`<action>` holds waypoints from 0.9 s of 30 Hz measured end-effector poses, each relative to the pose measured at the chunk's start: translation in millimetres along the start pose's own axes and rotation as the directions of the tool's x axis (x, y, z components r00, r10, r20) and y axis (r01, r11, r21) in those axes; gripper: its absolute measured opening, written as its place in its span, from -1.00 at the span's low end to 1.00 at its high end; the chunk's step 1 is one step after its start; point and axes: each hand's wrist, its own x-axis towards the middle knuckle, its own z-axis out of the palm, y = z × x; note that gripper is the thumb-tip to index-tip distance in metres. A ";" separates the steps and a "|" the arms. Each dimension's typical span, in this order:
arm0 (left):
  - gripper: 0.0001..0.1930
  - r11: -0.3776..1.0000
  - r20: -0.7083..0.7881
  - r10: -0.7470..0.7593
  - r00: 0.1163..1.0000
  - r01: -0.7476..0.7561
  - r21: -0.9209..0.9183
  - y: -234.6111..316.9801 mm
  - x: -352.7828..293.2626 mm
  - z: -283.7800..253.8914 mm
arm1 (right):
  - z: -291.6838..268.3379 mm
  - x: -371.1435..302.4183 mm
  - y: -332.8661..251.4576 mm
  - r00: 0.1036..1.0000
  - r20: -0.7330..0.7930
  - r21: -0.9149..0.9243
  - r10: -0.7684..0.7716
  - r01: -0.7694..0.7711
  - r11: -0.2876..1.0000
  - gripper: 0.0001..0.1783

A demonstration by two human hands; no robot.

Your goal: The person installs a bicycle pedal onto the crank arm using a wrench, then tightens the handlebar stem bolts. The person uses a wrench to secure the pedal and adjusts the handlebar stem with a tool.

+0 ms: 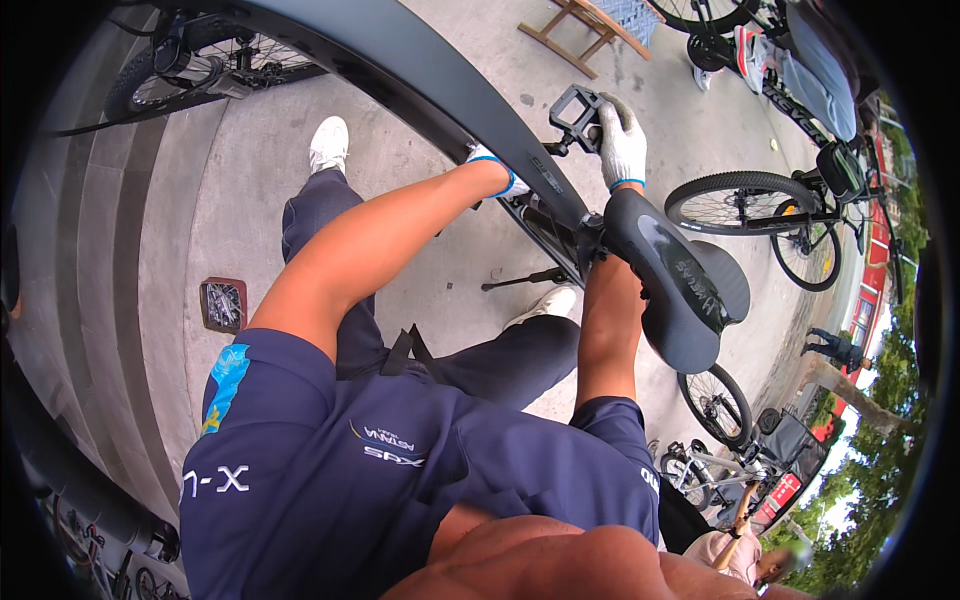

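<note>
The black bicycle frame (pixel 400 60) slants across in front of me, its black saddle (pixel 680 275) over my right forearm. At the far side of the frame, my right hand (pixel 622 140), in a white glove with dirty fingertips, has its fingers closed against a black platform pedal (pixel 574 115). My left hand (pixel 490 165), gloved in white with a blue cuff, is mostly behind the frame tube. Its fingers are hidden, so what it touches does not show. Below the frame a black kickstand (pixel 525 279) sticks out toward the left.
Wide steps (pixel 120 280) run along the left, with a square dark tray-like object (pixel 223 305) on the pavement. A wooden stool (pixel 585 35) stands at the top. Parked bicycles (pixel 745 205) line the right, near a person in jeans (pixel 815 95). Another person (pixel 730 555) is at lower right.
</note>
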 end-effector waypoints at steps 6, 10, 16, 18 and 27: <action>-0.77 0.999 -0.150 -0.021 0.988 0.028 0.046 -10.6 11.3 30.9 | 1.5 3.1 4.5 1.000 -0.007 0.007 -0.005 0.005 1.000 -0.62; -0.74 1.000 -0.300 0.005 0.954 -0.010 -0.014 -17.5 15.9 53.6 | 0.6 3.1 4.2 1.000 -0.014 -0.012 0.016 -0.016 1.000 -0.62; -0.76 0.999 -0.274 0.022 0.962 -0.034 -0.037 -29.5 18.2 67.6 | 1.9 -0.6 -1.2 1.000 -0.008 -0.020 0.012 -0.013 1.000 -0.63; -0.75 0.994 -0.289 0.015 0.957 -0.046 -0.103 -27.7 15.9 65.8 | 2.5 0.3 -1.9 1.000 -0.004 -0.010 0.018 -0.018 1.000 -0.63; -0.66 0.996 0.011 0.084 0.996 -0.083 -0.042 7.5 8.8 10.4 | 4.2 9.0 1.4 0.999 0.028 -0.032 0.016 -0.015 0.999 -0.64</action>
